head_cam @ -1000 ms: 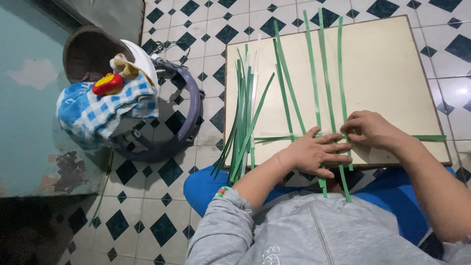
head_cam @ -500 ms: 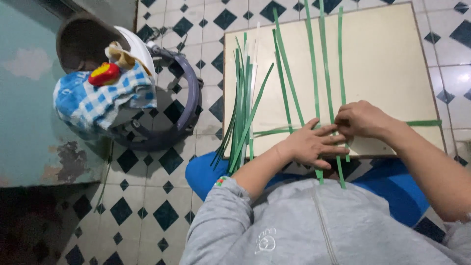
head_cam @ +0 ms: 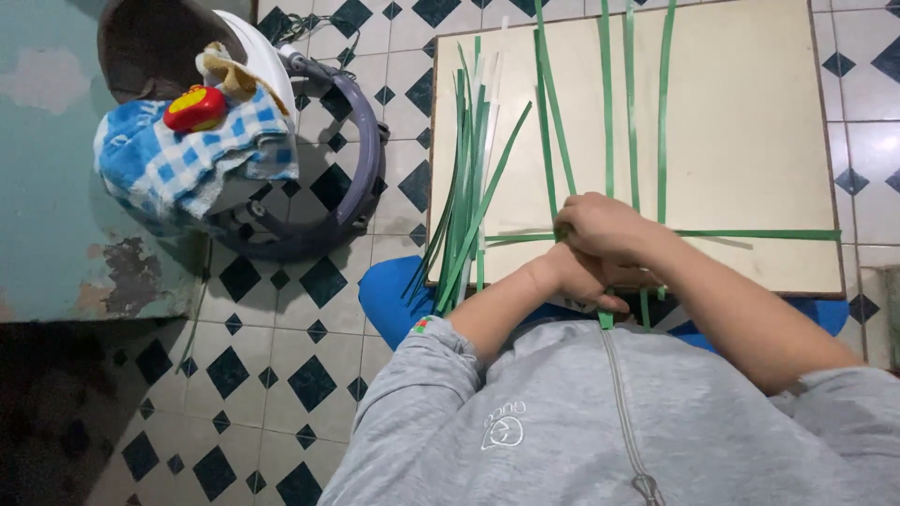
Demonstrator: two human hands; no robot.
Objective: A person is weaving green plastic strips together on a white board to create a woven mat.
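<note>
Both hands meet at the near edge of the cream board (head_cam: pixel 750 141), the right hand (head_cam: pixel 605 228) over the left hand (head_cam: pixel 577 279), each grip pinching green strips (head_cam: pixel 609 122) where they cross.

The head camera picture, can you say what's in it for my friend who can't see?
Two hands, the right hand over the left hand, press together on green strips laid across a pale board. A loose bundle of strips lies on the board's left side, above a black-and-white tiled floor.
</note>
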